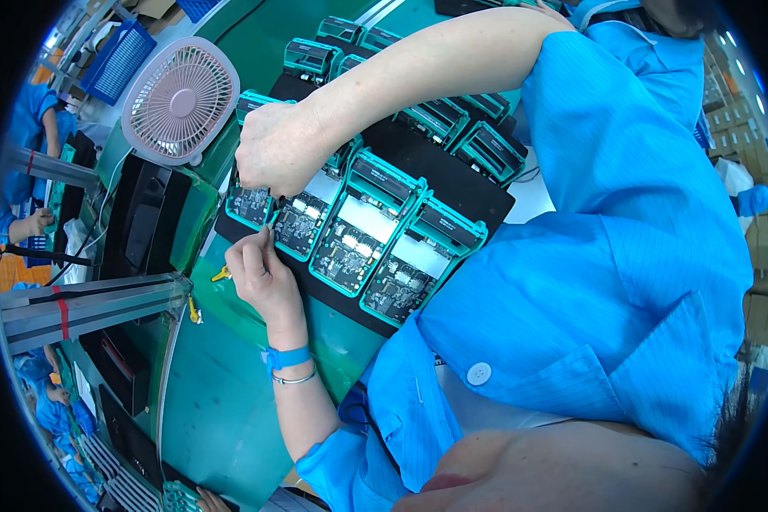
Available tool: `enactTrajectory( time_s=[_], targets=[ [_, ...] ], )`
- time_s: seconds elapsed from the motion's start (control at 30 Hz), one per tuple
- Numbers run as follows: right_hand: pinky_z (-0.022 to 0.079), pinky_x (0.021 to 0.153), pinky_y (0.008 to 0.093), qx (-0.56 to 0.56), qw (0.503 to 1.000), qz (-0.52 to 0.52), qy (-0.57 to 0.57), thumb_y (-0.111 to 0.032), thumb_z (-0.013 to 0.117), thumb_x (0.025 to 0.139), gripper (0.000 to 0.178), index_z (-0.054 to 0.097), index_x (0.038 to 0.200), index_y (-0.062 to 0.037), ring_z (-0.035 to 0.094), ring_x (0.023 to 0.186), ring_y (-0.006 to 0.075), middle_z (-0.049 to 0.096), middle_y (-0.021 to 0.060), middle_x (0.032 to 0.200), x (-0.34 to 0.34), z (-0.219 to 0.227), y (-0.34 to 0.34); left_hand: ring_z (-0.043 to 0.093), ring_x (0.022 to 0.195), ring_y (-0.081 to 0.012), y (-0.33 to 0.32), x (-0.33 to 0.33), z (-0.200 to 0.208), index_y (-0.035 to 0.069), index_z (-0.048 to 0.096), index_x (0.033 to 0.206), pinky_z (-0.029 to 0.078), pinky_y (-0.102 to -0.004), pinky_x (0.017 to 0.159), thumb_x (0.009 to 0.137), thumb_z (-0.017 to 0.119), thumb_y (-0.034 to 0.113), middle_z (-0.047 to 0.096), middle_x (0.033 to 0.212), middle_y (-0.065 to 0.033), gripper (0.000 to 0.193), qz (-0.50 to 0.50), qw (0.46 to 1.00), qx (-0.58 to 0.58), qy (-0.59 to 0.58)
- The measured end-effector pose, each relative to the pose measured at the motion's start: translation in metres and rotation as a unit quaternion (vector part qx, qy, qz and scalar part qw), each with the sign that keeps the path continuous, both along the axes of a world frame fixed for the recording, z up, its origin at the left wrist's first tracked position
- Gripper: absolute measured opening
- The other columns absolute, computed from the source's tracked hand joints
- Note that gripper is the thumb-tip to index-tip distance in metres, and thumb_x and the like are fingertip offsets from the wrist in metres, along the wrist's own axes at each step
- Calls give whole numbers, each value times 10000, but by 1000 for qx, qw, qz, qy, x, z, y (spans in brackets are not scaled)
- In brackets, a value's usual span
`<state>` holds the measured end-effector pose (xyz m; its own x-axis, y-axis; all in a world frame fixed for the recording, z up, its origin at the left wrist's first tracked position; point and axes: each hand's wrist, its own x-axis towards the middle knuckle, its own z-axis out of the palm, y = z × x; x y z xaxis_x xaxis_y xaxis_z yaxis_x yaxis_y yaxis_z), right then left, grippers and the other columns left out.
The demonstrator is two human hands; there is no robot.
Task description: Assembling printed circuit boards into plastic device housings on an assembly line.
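Note:
My left hand (264,277), with a blue wrist strap (292,359), pinches at the edge between two teal-framed units on the near left; what sits between its fingertips is too small to make out. Closed over the same spot from above, my right hand (282,152) has its fingertips bent down and partly hidden. Beneath the hands lie a teal-framed unit with an exposed circuit board (252,205) and a neighbouring circuit board unit (299,224). Two similar units (346,256) (401,286) stand to the right in the row. Each has a raised teal frame at its back.
A black mat (486,198) bears more teal-framed units (489,149) behind my right forearm. A pink fan (179,102) stands at the far left. Yellow clips (222,274) and a metal rail (102,309) are on the left. Other people in blue work nearby.

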<state>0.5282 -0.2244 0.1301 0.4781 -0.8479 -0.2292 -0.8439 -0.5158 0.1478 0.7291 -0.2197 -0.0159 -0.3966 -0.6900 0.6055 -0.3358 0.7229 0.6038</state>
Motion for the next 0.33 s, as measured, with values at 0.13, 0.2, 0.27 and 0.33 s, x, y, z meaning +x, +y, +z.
enactTrajectory(
  time_s=[0.13, 0.2, 0.27, 0.33],
  targets=[
    [582, 652, 464, 16, 1000, -10, 3, -267, 718, 813, 232, 754, 920, -63, 731, 797, 337, 734, 141, 807, 1, 0, 1, 648, 849, -255, 1, -1, -2, 9, 702, 959, 531, -365, 717, 880, 733, -48, 623, 954, -105, 102, -15, 1000, -4, -5],
    [588, 660, 460, 23, 1000, -4, 15, -270, 722, 816, 235, 755, 920, -63, 734, 803, 333, 739, 137, 816, 3, 0, 1, 647, 848, -254, 1, 1, -3, 10, 702, 958, 531, -365, 717, 879, 733, -50, 623, 955, -104, 104, -14, 1000, -3, -4],
    [593, 666, 459, 17, 1000, 5, 20, -273, 726, 816, 237, 756, 923, -64, 737, 808, 331, 741, 133, 821, 4, -1, 0, 649, 851, -253, 0, 2, -4, 11, 702, 961, 532, -364, 719, 879, 731, -54, 624, 961, -104, 108, -14, 1000, -7, -5],
    [598, 672, 457, 11, 1000, 13, 26, -276, 729, 816, 239, 756, 925, -65, 739, 814, 328, 744, 128, 827, 4, -1, 0, 652, 858, -253, 1, 1, -3, 12, 703, 964, 534, -361, 721, 880, 729, -55, 624, 963, -105, 110, -13, 1000, -5, -7]
  ],
)
